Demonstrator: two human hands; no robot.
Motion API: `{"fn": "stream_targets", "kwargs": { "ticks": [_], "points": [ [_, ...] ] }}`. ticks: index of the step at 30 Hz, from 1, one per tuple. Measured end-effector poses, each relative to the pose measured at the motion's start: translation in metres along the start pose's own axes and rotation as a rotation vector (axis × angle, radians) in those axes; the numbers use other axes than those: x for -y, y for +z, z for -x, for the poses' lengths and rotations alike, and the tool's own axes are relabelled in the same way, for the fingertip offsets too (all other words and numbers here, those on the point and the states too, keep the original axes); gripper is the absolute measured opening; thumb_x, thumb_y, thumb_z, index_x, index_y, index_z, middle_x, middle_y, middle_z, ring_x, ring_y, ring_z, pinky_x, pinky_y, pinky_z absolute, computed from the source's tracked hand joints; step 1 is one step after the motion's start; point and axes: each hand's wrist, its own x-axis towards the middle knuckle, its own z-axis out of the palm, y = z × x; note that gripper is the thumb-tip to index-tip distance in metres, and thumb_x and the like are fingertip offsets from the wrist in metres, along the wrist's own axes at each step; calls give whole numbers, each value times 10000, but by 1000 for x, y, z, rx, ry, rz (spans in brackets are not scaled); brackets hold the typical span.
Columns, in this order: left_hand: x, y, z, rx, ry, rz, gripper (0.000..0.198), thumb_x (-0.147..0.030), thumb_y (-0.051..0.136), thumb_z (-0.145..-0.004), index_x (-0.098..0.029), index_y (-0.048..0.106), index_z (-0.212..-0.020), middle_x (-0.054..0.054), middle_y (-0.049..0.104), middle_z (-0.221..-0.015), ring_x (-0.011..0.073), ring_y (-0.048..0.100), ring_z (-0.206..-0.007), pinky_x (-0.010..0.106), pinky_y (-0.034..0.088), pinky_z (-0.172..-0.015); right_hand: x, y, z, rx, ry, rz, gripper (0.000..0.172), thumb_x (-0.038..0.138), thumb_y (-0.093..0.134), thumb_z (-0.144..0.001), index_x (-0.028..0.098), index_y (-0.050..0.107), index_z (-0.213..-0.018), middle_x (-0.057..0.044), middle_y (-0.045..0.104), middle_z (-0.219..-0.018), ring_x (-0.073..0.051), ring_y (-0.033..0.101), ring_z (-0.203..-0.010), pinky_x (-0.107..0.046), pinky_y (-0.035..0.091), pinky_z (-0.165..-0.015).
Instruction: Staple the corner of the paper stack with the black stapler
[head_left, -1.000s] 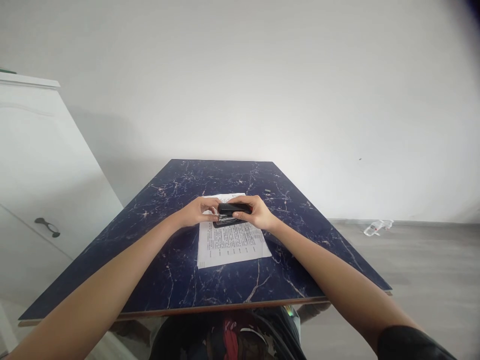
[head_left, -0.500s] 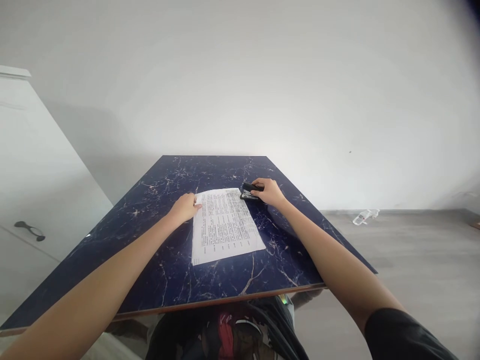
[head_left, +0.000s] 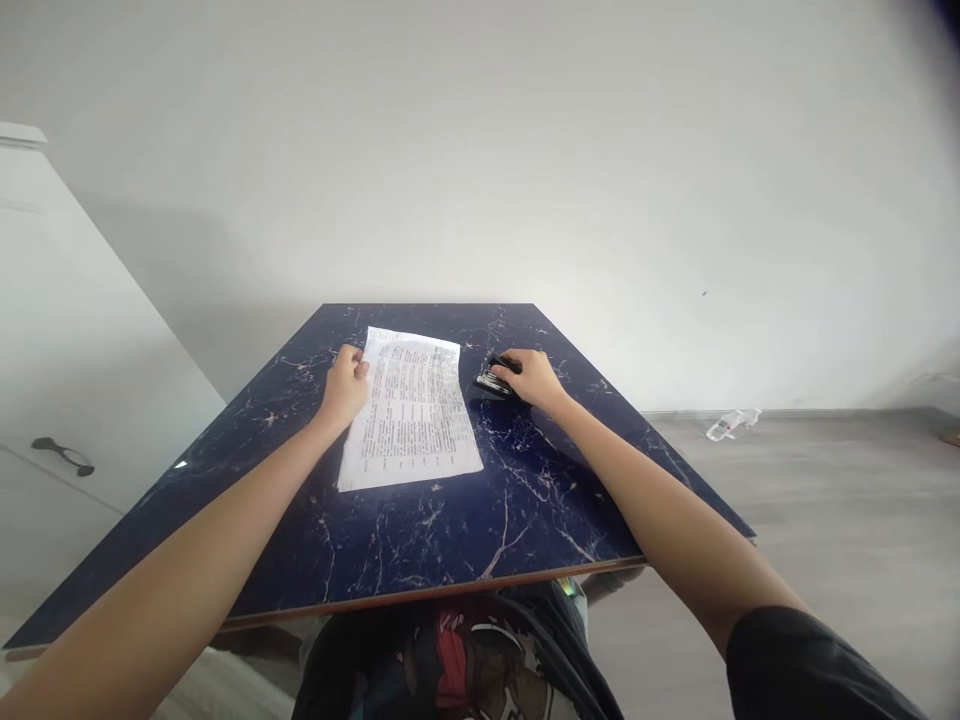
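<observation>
Printed paper, white with dense dark text, is gripped at its left edge by my left hand. Its far end is lifted and bent, while the near edge lies close to the table. I cannot tell whether it is one sheet or several. My right hand is closed around a black stapler to the right of the paper. A gap of dark tabletop separates the stapler from the paper's right edge. The fingers partly cover the stapler's top.
The dark blue marbled table has a brown front edge near my lap. A white cabinet with a dark handle stands at the left. A pale wall rises behind. A clear plastic item lies on the grey floor at the right.
My left hand has drawn the paper left and away from me, lifting its far end. The stapler, beside the paper's corner before, is now apart from it and slightly turned in my right hand.
</observation>
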Motion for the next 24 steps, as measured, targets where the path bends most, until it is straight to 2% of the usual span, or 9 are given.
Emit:
{"fn": "stream_targets", "kwargs": {
  "ticks": [2,5,9,18,24],
  "points": [
    [5,-6,-5,-53,-7,51,80,-197,509,-915,-228,506,-988,57,675,-851,243,664,-792,359,470,-790,2,-6,1,27,-54,-18,263,374,624,-933,180,760,-1046,-97,768,-969,-237,692,-832,-348,518,-747],
    [11,-11,-10,-115,-29,86,88,-189,516,-909,-226,504,-987,66,685,-883,239,667,-801,363,477,-803,7,-11,4,195,-191,-33,280,357,662,-904,188,765,-1102,-98,767,-1053,-253,699,-908,-386,530,-825],
    [12,-12,-11,-175,-44,147,90,-168,518,-903,-222,507,-974,75,694,-908,233,674,-811,359,483,-808,16,-7,10,331,-288,-92,296,371,664,-898,201,773,-1115,-80,772,-1037,-252,711,-909,-397,543,-846],
    [-2,-14,-11,-264,-217,413,86,-152,552,-875,-219,525,-923,38,701,-828,205,668,-723,300,477,-682,29,3,15,364,-330,-149,332,362,693,-887,204,756,-1172,-77,762,-1154,-266,717,-1028,-392,541,-927],
    [-7,-15,-11,-269,-218,471,86,-156,556,-873,-223,525,-916,27,685,-790,197,661,-700,283,472,-641,33,4,16,369,-356,-157,301,338,680,-896,197,753,-1152,-70,769,-1105,-243,716,-967,-363,527,-878]
  ]
}}
